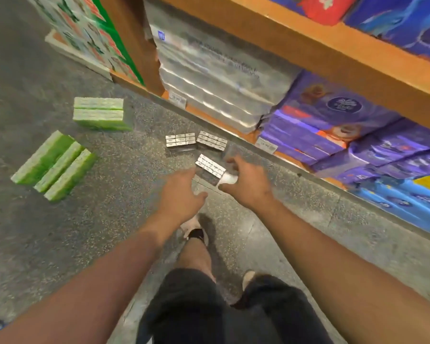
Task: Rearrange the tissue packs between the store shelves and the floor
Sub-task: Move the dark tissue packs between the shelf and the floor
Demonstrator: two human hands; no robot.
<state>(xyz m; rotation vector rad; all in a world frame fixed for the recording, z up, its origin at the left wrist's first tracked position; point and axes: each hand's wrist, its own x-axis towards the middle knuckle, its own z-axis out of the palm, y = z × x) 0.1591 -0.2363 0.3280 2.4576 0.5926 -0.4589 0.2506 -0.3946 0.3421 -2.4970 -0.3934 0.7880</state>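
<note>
Tissue packs lay in groups on the floor (124, 219). At centre frame, the grey pack (210, 167) was clasped at both ends, left hand (181, 192) and right hand (246, 181) with fingers curled round it, apparently to set it beside two grey packs (196, 141) below the shelf (233, 135). Green packs (55, 167) lay at left.
</note>
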